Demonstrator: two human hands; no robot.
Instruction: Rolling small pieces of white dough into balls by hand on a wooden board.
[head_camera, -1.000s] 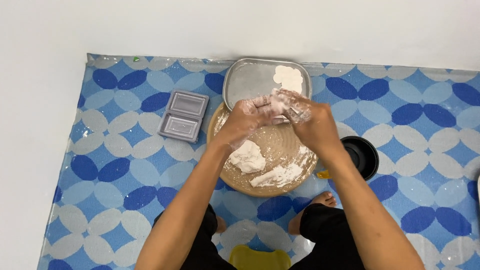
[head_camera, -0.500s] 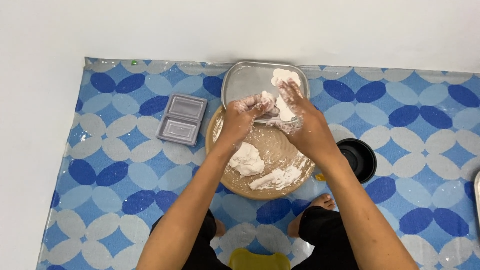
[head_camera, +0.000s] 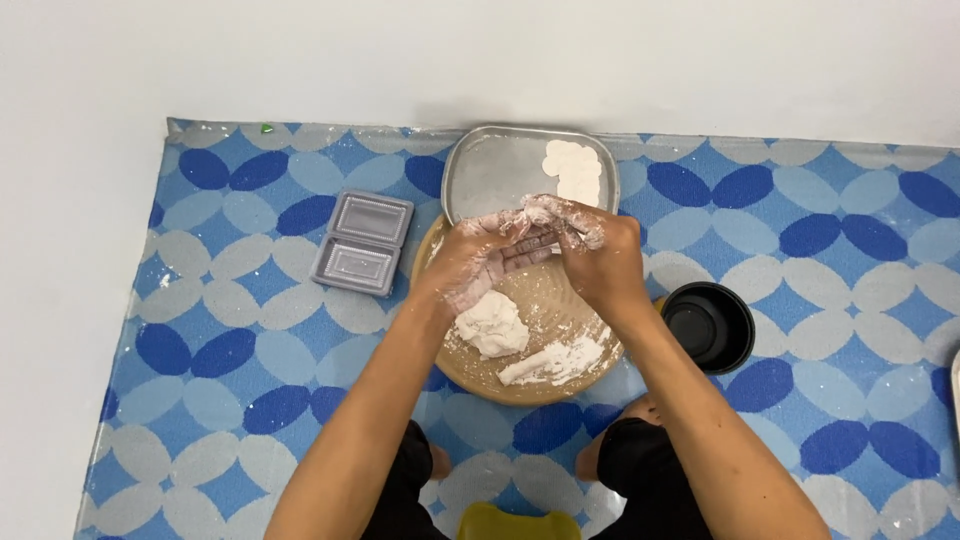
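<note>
My left hand (head_camera: 478, 262) lies palm up over the far edge of a round wooden board (head_camera: 520, 385), its floured fingers stretched out. My right hand (head_camera: 592, 250) meets it from the right, and its bent, flour-coated fingers rest on the left fingertips. I see no dough between the hands. On the board below them lie a white dough lump (head_camera: 492, 323) and a smaller floury piece (head_camera: 555, 362). Just beyond the board stands a metal tray (head_camera: 490, 175) with flattened white dough (head_camera: 573, 170) at its right side.
A grey two-part plastic container (head_camera: 362, 242) lies left of the board and a black round bowl (head_camera: 708, 325) to its right. All of it sits on a blue patterned mat (head_camera: 220, 350) against a white wall. My knees and a yellow object (head_camera: 515, 522) are at the bottom.
My right hand reached over the tray, then drew back. Both hands now meet over the board's far edge. The flattened dough on the tray looks larger than before.
</note>
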